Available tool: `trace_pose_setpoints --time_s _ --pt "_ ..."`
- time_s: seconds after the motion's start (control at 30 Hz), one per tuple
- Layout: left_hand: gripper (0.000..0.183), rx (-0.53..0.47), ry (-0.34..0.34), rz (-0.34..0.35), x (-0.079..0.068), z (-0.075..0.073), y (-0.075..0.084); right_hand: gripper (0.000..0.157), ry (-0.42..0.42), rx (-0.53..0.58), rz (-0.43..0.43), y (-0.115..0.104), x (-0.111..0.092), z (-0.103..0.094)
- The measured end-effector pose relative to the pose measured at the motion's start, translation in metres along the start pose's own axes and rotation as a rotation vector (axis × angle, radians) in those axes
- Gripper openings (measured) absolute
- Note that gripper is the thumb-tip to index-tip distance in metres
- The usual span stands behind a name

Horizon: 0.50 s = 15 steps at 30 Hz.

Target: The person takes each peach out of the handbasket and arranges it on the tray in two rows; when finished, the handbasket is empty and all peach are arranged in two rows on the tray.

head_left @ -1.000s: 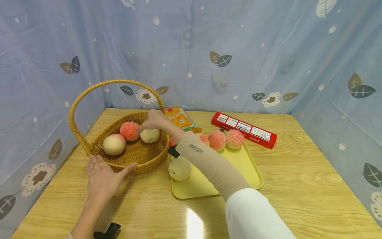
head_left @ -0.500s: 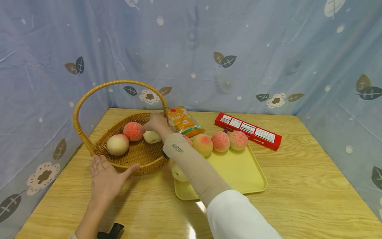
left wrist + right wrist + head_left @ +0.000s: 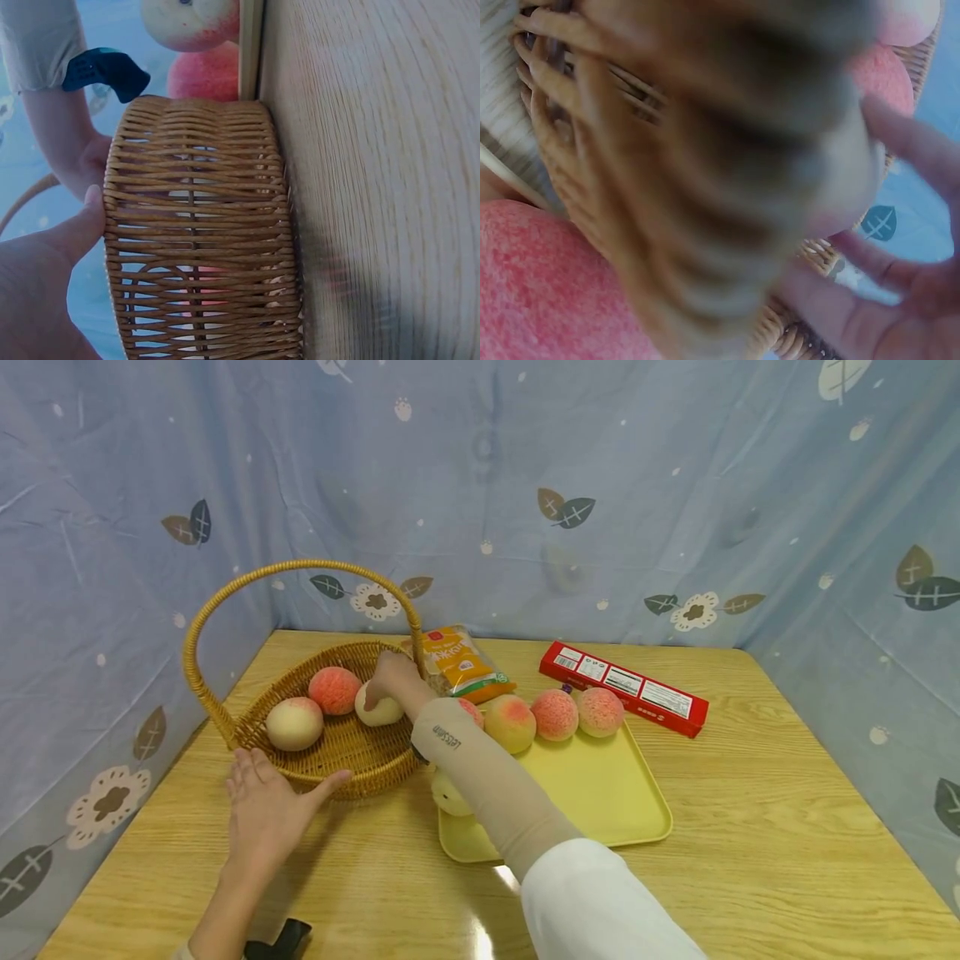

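Note:
In the head view, a wicker basket (image 3: 360, 789) with a tall arched handle stands at the left of the table. Inside it lie a pale peach (image 3: 294, 725) at the left, a red peach (image 3: 334, 690) behind it, and a second pale peach at the right (image 3: 382, 714). My right hand (image 3: 397, 678) reaches in past the handle and holds that right-hand peach, thumb and fingers around it; the blurred handle hides part of it in the right wrist view. My left hand (image 3: 262, 814) rests at the basket's near rim, fingers extended and thumb (image 3: 88, 217) touching the rim.
Right of the basket, a yellow tray (image 3: 600, 810) bears several peaches along its back and left edges, including a red peach (image 3: 555, 716). An orange food packet (image 3: 465, 667) lies behind the tray. A long red box (image 3: 626, 689) lies at the back right.
The whole head view shifted slightly right at first. My right hand has lowered a little over the right-hand pale peach, its fingers coming in front of it. My left hand stays at the rim.

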<state>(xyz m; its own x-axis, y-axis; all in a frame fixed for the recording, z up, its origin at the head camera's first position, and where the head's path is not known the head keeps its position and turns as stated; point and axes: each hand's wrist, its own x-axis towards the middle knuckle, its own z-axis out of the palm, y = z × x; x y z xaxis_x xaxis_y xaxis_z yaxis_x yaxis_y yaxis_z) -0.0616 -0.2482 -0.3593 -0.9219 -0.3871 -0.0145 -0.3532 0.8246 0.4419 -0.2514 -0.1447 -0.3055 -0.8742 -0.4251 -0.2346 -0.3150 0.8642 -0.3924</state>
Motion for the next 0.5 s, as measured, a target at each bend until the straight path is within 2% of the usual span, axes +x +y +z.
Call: trace_pose_setpoints --time_s 0.07,0.13,0.27,0.5 --pt "0.131 0.001 0.003 0.001 -0.0002 0.0001 -0.0001 0.073 -0.029 0.019 -0.001 0.0005 -0.0005 0.0009" --pt "0.131 -0.002 0.006 0.001 -0.0009 0.0 0.0 0.076 -0.042 0.023 0.007 0.0011 -0.0009 0.0011" --pt "0.131 -0.002 0.013 0.002 -0.0011 -0.0006 0.0006 0.063 -0.05 0.009 0.02 0.0022 -0.0001 0.0009" --pt "0.131 0.004 -0.005 -0.003 -0.0005 -0.0015 0.001 0.064 0.013 0.001 -0.006 0.0021 -0.0053 0.0021"
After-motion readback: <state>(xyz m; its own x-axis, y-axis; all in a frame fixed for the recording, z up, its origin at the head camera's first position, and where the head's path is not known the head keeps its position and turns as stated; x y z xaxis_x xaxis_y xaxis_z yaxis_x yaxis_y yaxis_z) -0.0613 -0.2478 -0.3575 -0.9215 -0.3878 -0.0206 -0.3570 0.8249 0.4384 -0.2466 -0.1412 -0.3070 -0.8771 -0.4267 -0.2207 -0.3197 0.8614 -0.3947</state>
